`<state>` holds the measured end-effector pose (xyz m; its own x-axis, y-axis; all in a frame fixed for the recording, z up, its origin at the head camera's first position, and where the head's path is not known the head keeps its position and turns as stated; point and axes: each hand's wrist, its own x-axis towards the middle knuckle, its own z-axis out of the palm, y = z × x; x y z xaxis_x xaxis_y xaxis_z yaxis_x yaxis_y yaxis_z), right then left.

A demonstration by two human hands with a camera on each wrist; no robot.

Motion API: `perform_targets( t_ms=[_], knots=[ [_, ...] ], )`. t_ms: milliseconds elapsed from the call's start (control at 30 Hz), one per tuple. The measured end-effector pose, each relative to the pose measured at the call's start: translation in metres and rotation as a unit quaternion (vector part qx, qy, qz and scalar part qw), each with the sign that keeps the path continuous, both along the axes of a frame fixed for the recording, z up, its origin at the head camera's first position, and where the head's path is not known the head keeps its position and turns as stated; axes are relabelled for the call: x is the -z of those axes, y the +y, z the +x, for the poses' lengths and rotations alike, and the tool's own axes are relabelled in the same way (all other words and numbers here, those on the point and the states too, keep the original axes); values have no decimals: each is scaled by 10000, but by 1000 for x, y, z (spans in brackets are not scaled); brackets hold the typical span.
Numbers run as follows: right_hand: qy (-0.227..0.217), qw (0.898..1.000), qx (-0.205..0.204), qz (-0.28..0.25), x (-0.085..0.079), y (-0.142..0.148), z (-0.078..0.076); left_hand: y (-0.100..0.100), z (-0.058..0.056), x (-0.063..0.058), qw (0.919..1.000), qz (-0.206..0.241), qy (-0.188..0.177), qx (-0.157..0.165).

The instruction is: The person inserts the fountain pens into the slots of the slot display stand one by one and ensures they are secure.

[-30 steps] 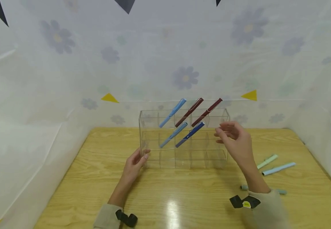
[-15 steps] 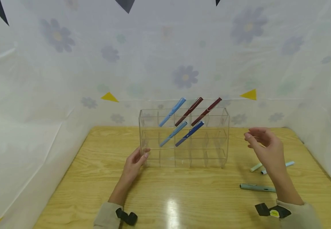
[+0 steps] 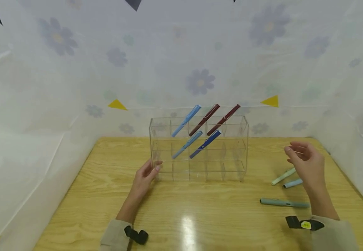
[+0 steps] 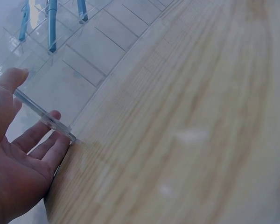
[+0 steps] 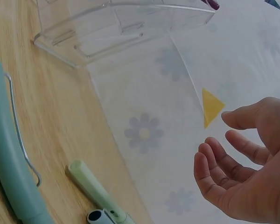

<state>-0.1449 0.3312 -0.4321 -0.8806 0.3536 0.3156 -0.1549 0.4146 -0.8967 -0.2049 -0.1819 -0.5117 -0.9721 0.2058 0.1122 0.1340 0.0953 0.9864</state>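
My left hand (image 3: 143, 181) grips the lower left edge of a clear acrylic pen rack (image 3: 246, 146), thumb at the front and fingers round the side panel (image 4: 39, 111). Leaning in its top row are a light blue pen (image 3: 186, 120) and two dark red pens, one in the middle (image 3: 204, 120) and one to the right (image 3: 223, 120). Below them sit another light blue pen (image 3: 187, 144) and a dark blue pen (image 3: 205, 144). Away from the rack, my right hand (image 3: 310, 167) hovers with loosely bent fingers and nothing between them, over the loose pens at right.
On the wooden table (image 3: 156, 216) at right lie a pale green pen (image 3: 283, 176), a pale blue pen (image 3: 293, 183), partly behind my right hand, and a grey-green pen (image 3: 283, 202) nearer me. A flowered white sheet (image 3: 168, 69) hangs behind the table.
My right hand has moved right, from beside the rack's right end to above the loose pens. My left hand stays on the rack, and the pens in it stand as before.
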Motion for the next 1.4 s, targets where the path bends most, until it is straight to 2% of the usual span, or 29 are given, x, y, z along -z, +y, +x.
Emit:
perform_targets(
  t_ms=[300,533,733,933,1167,1400],
  knots=[
    [-294,9984,355,-334,14,23,4,1,0,-2,10000,9,37,-72],
    [-680,9957,557,-293,26,35,6,1,-3,-1,9999,-38,88,-141],
    [-1260,9885,828,100,39,45,8,1,-1,-1,9999,-77,11,-67],
    [-1673,9802,928,503,43,48,2,0,-2,-7,9998,-158,26,-94],
    [-1980,9713,798,1047,44,44,-9,-2,-7,-10,9999,-126,49,-64],
    [-2221,9596,512,1648,45,40,-8,-1,-4,-7,9999,-74,-72,-32]
  ],
)
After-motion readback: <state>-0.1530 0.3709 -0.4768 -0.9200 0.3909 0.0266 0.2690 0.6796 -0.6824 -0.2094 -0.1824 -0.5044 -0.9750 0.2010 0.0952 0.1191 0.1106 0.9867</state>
